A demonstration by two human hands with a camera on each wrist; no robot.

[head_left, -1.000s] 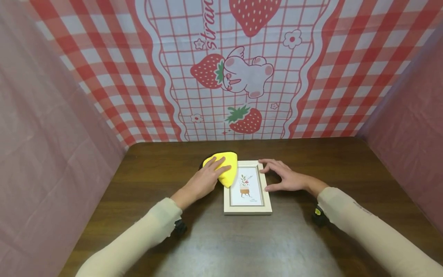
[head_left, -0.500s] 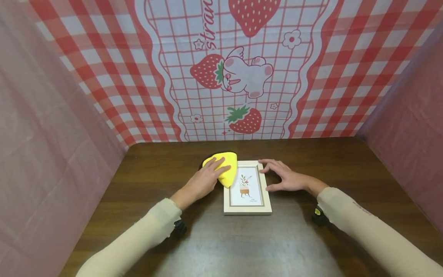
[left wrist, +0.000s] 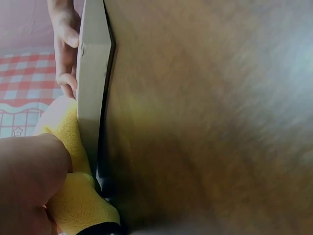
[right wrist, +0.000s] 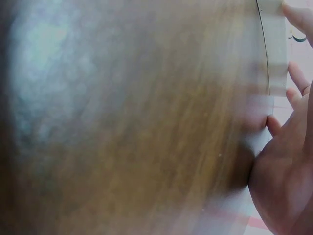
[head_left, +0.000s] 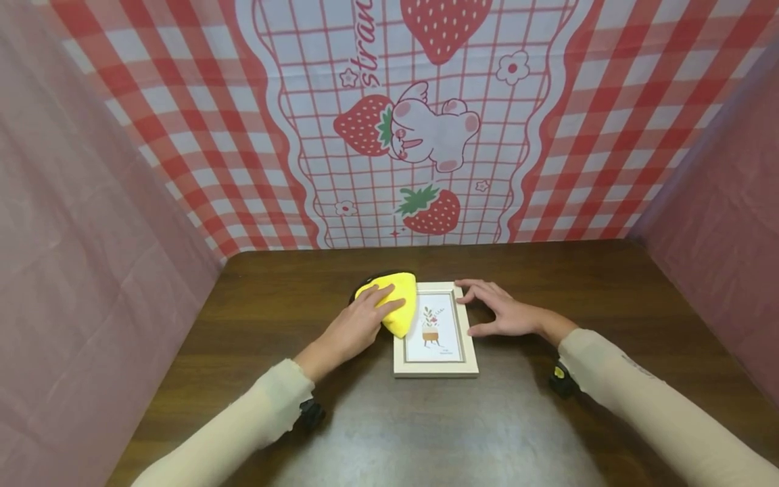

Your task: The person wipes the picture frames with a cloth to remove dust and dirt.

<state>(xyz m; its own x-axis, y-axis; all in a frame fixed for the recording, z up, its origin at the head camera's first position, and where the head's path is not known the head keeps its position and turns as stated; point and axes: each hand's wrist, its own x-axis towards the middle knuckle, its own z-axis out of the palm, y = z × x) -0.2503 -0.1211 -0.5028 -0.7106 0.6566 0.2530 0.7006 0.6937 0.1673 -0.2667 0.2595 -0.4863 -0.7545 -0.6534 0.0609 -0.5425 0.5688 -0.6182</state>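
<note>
A cream picture frame (head_left: 436, 368) lies flat on the table, with a potted-plant print (head_left: 433, 331) inside. My left hand (head_left: 353, 328) holds a yellow cleaning cloth (head_left: 400, 318) with a dark edge over the frame's upper left corner. In the left wrist view, the thumb (left wrist: 36, 166) sinks into the folded cloth (left wrist: 80, 196) beside the frame's side (left wrist: 93, 78). My right hand (head_left: 508, 314) rests at the frame's right edge, its thumb and fingers apart and their tips touching the border. Between the palm and the frame there is a gap. The cloth covers the corner under it.
The brown wooden table (head_left: 365, 433) extends around the frame on all sides. Behind it hangs a red-and-white checked strawberry cloth (head_left: 414, 176). Pink curtains (head_left: 91, 237) close off the left and right sides.
My left hand has slid the yellow cloth slightly toward me along the frame's left side in the last half second. My right hand and the frame stay where they were.
</note>
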